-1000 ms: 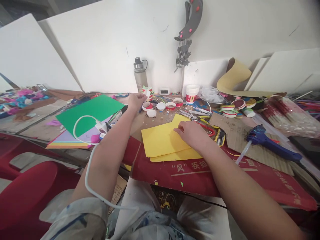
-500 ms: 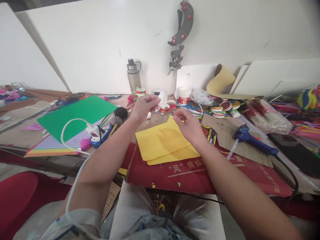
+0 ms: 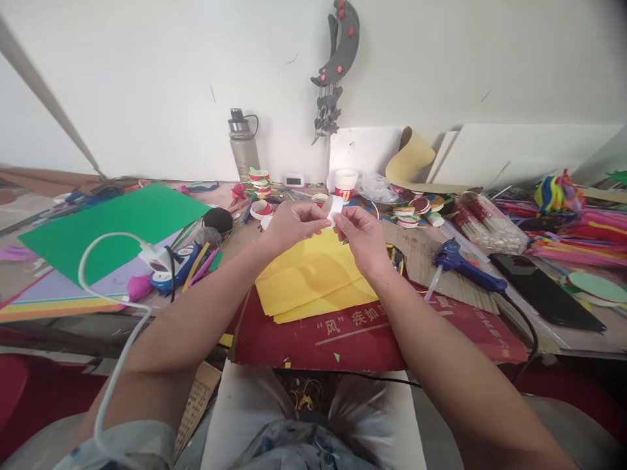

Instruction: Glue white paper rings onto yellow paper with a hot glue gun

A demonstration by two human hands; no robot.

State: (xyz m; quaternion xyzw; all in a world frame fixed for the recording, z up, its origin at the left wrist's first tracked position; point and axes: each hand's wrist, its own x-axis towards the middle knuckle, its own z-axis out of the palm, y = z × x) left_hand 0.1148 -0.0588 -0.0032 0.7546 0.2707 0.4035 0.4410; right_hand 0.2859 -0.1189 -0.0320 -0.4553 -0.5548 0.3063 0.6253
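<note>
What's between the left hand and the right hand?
A small white curved paper band, held by both the left hand and the right hand; it shows in the head view.

Yellow paper [image 3: 313, 281]: partly behind right hand [image 3: 363, 236] | above it: white ring [image 3: 336, 207], partly covered | beyond it: display unit [image 3: 294, 180] unreadable

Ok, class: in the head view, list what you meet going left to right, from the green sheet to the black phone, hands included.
Green sheet → bottle → left hand → white piece → right hand → blue glue gun → black phone.
</note>
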